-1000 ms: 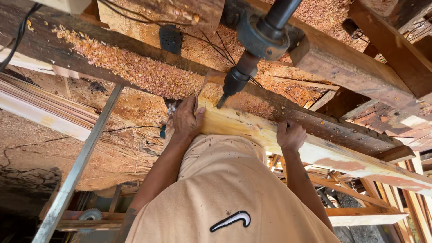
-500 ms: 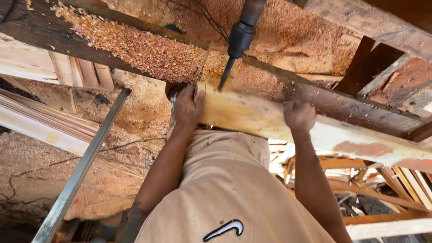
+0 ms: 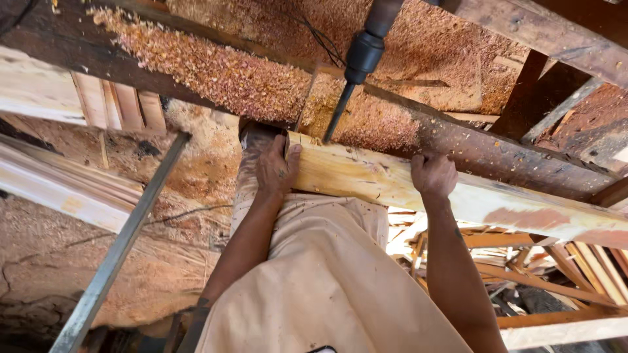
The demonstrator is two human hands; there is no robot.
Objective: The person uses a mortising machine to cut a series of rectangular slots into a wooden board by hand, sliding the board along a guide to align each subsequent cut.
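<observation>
A long pale wooden plank (image 3: 366,178) lies across a dark, sawdust-covered machine bed (image 3: 484,153). My left hand (image 3: 276,171) grips the plank's left end, thumb on top. My right hand (image 3: 432,175) clasps its near edge further right. A black drill chuck with a long bit (image 3: 353,75) hangs just above the plank, its tip close to the top edge near my left hand. My beige shirt (image 3: 327,281) fills the lower middle.
Heaps of wood shavings (image 3: 216,72) cover the bed. A grey metal bar (image 3: 118,252) slants at lower left. Pale boards (image 3: 59,176) lie at left, and scrap offcuts (image 3: 523,274) are piled at lower right under the frame.
The view has moved closer and lower, so the drill motor has left the frame. Both hands keep their hold on the plank, and the bit's tip sits nearer my left hand.
</observation>
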